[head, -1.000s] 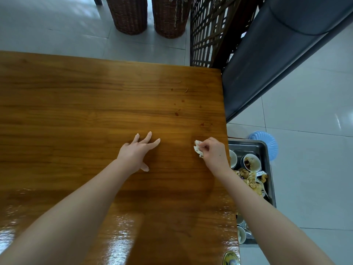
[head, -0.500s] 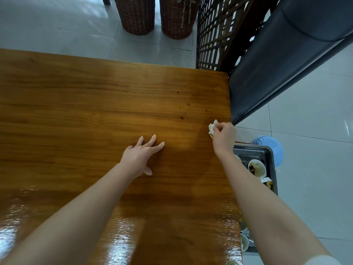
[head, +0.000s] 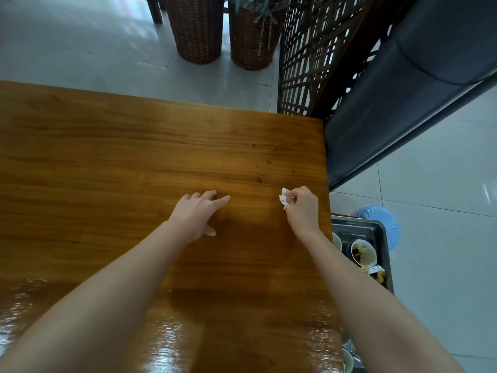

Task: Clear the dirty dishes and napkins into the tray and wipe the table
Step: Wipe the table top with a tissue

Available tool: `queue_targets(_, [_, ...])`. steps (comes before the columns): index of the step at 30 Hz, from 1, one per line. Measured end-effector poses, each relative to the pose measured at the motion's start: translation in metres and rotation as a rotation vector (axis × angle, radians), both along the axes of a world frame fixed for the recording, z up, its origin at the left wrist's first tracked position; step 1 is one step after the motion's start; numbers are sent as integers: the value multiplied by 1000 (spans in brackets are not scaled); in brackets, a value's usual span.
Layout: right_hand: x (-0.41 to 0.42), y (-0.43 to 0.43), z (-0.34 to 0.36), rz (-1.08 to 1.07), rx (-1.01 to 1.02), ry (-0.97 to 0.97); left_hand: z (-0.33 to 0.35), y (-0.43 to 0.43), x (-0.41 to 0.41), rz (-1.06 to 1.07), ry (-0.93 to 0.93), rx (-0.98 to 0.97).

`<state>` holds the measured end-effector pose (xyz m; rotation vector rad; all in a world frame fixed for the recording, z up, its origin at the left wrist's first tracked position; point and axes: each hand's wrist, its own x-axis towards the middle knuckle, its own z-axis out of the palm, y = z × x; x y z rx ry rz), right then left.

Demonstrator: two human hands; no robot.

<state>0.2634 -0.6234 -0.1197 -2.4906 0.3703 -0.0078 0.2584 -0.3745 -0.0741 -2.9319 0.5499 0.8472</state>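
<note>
Right hand [head: 302, 208] pinches a crumpled napkin [head: 284, 201] near the stains [head: 259, 180], probably to wipe them. Left hand [head: 197, 214] is splayed flat on the desk [head: 107, 170], likely bracing.

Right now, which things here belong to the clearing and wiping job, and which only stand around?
Job: napkin pinched in right hand, left hand on table, brown spots, tray, dirty bowl.
Not job: wicker baskets, blue stool, lattice screen.

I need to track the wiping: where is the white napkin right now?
Head view: the white napkin is pinched in the right hand over the table, near its right edge, just nearer than the brown spots.
</note>
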Motion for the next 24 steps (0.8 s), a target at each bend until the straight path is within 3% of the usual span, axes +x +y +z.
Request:
queue_targets(6, [34, -14, 4, -124, 21, -38, -2, -13, 44, 22, 61, 79])
queue_targets(17, [72, -9, 6, -105, 12, -63, -13, -22, 57, 108, 109, 70])
queue_targets(24, [37, 58, -8, 248, 14, -103, -12, -24, 55, 183, 110, 72])
